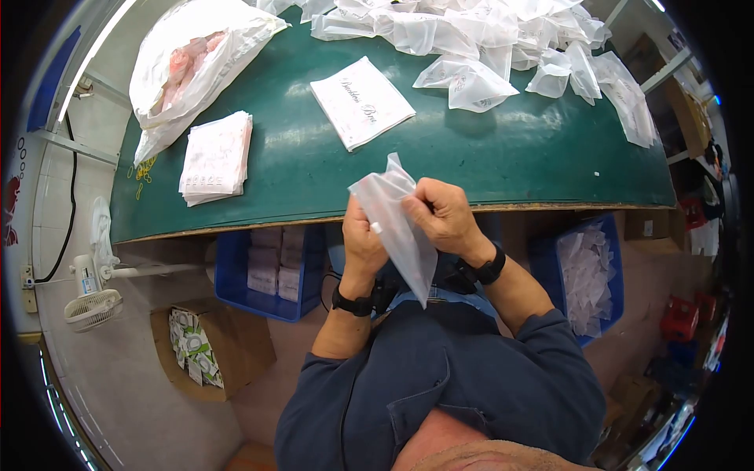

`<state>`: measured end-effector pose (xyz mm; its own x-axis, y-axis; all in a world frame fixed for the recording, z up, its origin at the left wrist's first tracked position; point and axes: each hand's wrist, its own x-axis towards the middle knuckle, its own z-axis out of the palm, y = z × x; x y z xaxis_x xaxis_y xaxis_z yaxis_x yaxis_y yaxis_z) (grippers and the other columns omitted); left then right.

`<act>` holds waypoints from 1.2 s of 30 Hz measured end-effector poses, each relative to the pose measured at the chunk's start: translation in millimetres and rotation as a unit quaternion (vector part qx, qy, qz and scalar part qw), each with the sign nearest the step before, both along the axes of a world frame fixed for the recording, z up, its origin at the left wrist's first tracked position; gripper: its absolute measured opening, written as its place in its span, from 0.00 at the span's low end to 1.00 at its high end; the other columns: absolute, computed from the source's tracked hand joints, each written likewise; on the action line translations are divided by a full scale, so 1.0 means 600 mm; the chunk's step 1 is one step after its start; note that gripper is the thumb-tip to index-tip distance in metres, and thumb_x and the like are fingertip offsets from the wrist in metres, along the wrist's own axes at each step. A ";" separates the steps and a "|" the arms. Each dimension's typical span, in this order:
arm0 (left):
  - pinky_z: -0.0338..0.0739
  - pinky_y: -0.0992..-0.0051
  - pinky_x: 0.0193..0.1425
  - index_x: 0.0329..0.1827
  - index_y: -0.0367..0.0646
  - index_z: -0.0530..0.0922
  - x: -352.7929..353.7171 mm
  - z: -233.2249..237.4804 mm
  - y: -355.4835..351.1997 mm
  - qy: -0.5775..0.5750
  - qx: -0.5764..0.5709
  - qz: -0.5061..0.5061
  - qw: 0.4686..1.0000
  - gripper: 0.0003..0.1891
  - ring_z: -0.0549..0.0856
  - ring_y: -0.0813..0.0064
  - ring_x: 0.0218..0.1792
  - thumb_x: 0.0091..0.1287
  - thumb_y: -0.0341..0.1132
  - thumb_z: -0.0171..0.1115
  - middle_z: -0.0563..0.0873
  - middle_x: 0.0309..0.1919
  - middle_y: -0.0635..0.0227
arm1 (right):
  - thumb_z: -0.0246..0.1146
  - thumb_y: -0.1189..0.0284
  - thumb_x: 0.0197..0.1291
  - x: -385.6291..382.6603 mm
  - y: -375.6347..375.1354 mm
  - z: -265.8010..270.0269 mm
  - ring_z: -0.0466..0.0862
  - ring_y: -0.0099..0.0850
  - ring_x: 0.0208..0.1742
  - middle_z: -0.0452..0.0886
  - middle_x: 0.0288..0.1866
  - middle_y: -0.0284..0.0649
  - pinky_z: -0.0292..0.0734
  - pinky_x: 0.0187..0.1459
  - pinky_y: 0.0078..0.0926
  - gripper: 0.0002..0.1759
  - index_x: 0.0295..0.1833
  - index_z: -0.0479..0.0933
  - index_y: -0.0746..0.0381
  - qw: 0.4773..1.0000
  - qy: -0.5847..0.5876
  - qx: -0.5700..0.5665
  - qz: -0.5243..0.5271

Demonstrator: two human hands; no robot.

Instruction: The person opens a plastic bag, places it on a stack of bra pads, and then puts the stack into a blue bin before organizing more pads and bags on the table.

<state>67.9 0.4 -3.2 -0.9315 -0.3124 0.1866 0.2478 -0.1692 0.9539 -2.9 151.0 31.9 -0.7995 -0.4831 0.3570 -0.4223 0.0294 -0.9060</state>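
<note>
One clear plastic bag [397, 228] up in front of the chest, just short of the near edge of the green table [503, 157], gripped by both hands. Left hand [363, 235] closed around the lower part, thumb pressing on a small white spot, possibly a zip slider, too small to tell. Right hand [444, 213] curled shut on the upper side, fingers folded in over the plastic. Far from finished, judging by the big heap of loose bags [487, 39] spread along the far side. Already lying flat: a stack of printed packets [216, 157] at the left and a single printed packet [361, 102] mid-table. More stacked packs in the blue bin [271, 271] under the table.
</note>
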 end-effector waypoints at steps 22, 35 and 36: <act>0.72 0.83 0.39 0.44 0.40 0.79 0.027 -0.017 -0.003 -0.036 -0.052 0.032 0.997 0.08 0.74 0.87 0.34 0.80 0.35 0.62 0.79 0.31 0.79 | 0.66 0.71 0.70 0.012 0.023 -0.010 0.70 0.24 0.26 0.74 0.24 0.37 0.67 0.28 0.28 0.14 0.32 0.76 0.66 0.992 -0.106 0.018 0.059; 0.73 0.82 0.36 0.44 0.39 0.79 0.018 -0.013 -0.011 -0.028 -0.046 0.064 0.996 0.09 0.76 0.87 0.32 0.81 0.35 0.60 0.80 0.31 0.77 | 0.63 0.65 0.76 0.010 0.033 -0.009 0.65 0.16 0.28 0.70 0.24 0.26 0.64 0.29 0.19 0.17 0.33 0.74 0.64 0.998 -0.056 -0.004 -0.002; 0.73 0.83 0.36 0.45 0.39 0.78 0.010 -0.010 -0.014 -0.040 0.019 0.037 0.998 0.08 0.76 0.87 0.32 0.81 0.36 0.59 0.81 0.32 0.77 | 0.63 0.65 0.76 0.000 0.026 -0.010 0.65 0.16 0.29 0.70 0.24 0.25 0.64 0.29 0.19 0.18 0.34 0.74 0.64 0.997 -0.062 -0.028 -0.029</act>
<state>74.2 -8.1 -9.2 -0.9170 -0.3864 0.0989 0.1836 -0.1889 0.9647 -2.6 166.8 25.8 -0.8658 -0.4163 0.2777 -0.3050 -0.0009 -0.9524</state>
